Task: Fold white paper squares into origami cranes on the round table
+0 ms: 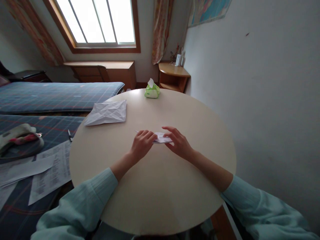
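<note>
A small folded piece of white paper (161, 137) lies near the middle of the round beige table (155, 186). My left hand (142, 143) rests on its left end with fingers curled and pressed down on it. My right hand (177, 141) covers its right end, fingers bent and pressing the fold. Most of the paper is hidden under both hands. A larger creased white sheet (107, 112) lies flat farther back on the left of the table, apart from both hands.
A green tissue pack (152, 90) stands at the table's far edge. A bed with a blue checked cover (50, 95) holds printed papers (47, 170), a pen (69, 135) and a soft toy (18, 135) on the left. The white wall (262, 100) runs close along the right.
</note>
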The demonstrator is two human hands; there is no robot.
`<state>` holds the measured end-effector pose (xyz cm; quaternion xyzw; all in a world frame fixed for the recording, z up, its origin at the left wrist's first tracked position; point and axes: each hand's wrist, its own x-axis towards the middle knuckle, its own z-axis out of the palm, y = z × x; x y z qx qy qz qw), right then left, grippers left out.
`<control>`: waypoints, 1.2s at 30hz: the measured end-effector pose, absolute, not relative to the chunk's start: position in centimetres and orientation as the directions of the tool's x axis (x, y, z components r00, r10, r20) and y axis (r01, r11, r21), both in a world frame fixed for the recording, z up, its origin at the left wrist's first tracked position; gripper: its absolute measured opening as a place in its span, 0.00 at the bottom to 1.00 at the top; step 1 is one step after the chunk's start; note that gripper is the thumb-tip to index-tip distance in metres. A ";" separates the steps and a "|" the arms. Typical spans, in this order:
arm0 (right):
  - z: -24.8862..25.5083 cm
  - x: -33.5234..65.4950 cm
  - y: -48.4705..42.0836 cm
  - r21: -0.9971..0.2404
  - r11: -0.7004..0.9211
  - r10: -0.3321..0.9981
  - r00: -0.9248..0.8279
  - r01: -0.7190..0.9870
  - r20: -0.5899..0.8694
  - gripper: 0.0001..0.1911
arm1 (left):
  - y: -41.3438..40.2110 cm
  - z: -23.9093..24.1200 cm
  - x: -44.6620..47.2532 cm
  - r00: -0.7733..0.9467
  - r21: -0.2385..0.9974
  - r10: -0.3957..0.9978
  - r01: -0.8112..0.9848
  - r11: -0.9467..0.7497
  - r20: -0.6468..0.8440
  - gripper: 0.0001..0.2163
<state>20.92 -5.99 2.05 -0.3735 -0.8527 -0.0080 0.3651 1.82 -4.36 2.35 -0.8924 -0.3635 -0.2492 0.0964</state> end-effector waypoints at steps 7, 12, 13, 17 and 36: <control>1.6 21.2 -5.8 -0.342 0.633 0.761 -0.478 0.694 0.439 0.15 | -4.2 2.5 1.8 0.636 0.009 0.595 0.680 -0.733 0.491 0.06; 1.7 21.5 -5.5 -0.429 0.524 0.836 -0.346 0.736 0.426 0.13 | -4.7 2.9 2.2 0.548 0.105 0.582 0.668 -0.737 0.600 0.15; 1.7 21.6 -5.4 -0.460 0.495 0.849 -0.300 0.737 0.434 0.12 | -5.0 3.0 2.3 0.525 0.130 0.573 0.656 -0.743 0.629 0.19; 1.5 21.7 -4.7 -0.643 0.355 0.909 -0.090 0.678 0.406 0.09 | -5.7 2.7 2.7 0.398 0.379 0.629 0.545 -0.748 0.668 0.12; 1.5 20.3 -5.1 -0.985 0.133 0.965 -0.240 0.109 0.103 0.23 | -3.7 1.0 3.2 0.250 0.987 0.966 -0.129 0.093 -0.058 0.16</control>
